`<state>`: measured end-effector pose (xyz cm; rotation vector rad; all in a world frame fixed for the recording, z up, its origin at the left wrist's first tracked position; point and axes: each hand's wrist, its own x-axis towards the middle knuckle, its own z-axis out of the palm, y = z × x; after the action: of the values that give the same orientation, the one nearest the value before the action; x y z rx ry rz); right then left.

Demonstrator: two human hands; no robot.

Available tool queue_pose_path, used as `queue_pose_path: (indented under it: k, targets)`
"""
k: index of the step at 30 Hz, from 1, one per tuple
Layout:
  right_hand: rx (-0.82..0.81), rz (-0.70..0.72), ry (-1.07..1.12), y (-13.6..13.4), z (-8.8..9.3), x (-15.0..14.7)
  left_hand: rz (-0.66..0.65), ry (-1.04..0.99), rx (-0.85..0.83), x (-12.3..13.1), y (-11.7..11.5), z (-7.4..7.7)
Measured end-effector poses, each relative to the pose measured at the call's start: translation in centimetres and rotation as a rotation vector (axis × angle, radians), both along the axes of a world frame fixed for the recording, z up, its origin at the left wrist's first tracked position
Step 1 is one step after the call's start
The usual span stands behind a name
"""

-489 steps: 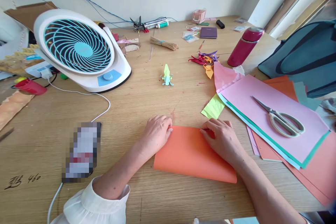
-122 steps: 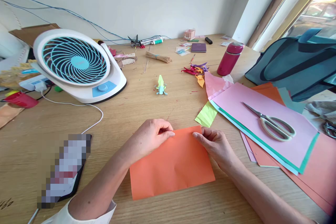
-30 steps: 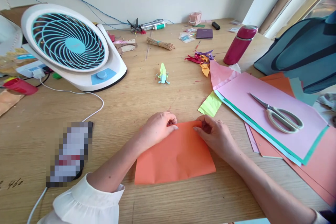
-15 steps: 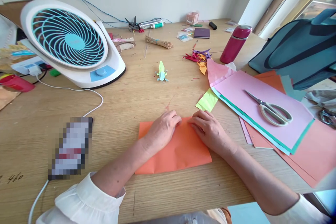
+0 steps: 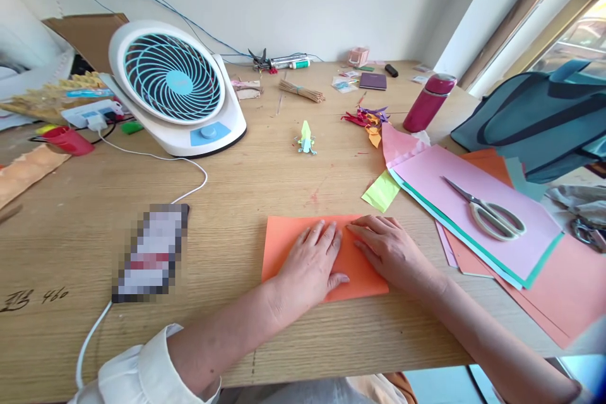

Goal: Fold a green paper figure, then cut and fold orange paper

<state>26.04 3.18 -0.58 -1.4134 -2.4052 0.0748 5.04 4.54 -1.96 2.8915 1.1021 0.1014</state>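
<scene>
A sheet of orange paper [image 5: 284,240], seemingly folded over, lies flat on the wooden table in front of me. My left hand [image 5: 310,262] rests palm down across its middle, fingers spread and thumb apart. Close on its right, my right hand [image 5: 391,246] holds the paper near its far right edge, with bent fingers pointing left. The palm side of that hand is hidden. Beyond the paper's right corner lies a yellow-green paper piece [image 5: 381,191]. A small folded paper figure [image 5: 306,139] in yellow-green and pale blue stands farther back.
Scissors [image 5: 487,211] lie on a stack of coloured paper [image 5: 534,208] at right. Behind are a red flask [image 5: 428,104] and a blue-grey bag [image 5: 530,120]. A fan [image 5: 175,82] stands at left, a blurred-out phone-like device [image 5: 151,252] with a white cable nearer me.
My left hand has gone from closed fingers at the paper's far edge to lying flat on it. The right hand stays near the far right edge. The view has shifted.
</scene>
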Motion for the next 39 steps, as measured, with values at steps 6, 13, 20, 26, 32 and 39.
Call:
queue_pose_path:
  k: [6,13,20,26,32,39]
  targets:
    - [-0.019,0.041,-0.033,-0.2,0.1,0.3,0.009,0.033,-0.061,-0.1,-0.2,-0.1]
    - [-0.082,0.147,-0.093,-0.5,0.1,1.7,0.02,0.024,-0.127,0.0,-0.2,0.7]
    - [-0.237,0.304,-0.08,-2.6,0.8,3.5,0.039,0.009,-0.251,0.1,-0.2,1.5]
    - [-0.342,0.391,-0.069,-5.8,1.5,4.2,0.055,0.011,-0.289,-0.1,-0.4,1.9]
    - [-0.314,0.444,-0.11,-8.5,2.7,4.0,0.051,-0.012,-0.296,-0.3,-0.5,1.9]
    - [-0.062,0.298,0.116,-8.4,3.7,0.6,0.053,-0.01,-0.266,-0.2,-0.6,1.5]
